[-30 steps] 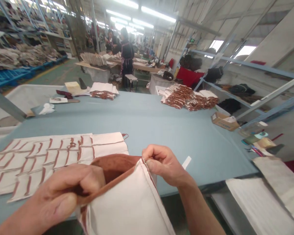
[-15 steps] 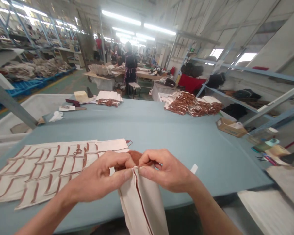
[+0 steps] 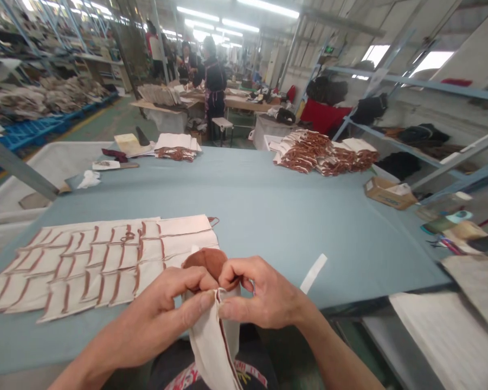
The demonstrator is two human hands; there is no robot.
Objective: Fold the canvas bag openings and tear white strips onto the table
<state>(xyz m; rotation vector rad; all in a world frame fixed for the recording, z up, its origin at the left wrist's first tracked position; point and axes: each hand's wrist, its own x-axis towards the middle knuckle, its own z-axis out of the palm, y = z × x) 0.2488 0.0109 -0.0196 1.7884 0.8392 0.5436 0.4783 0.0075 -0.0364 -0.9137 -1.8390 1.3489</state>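
Moved: brown lining [image 3: 205, 262] now bulges higher.
Left hand [image 3: 158, 309]: fingers clamped on cream fabric pouch [image 3: 211, 341].
Right hand [image 3: 264, 292]: fingers clamped too, pouch hanging below.

No readable text, green wall sign [image 3: 329, 49] too small to read, cardboard box label [image 3: 399, 189] blurred
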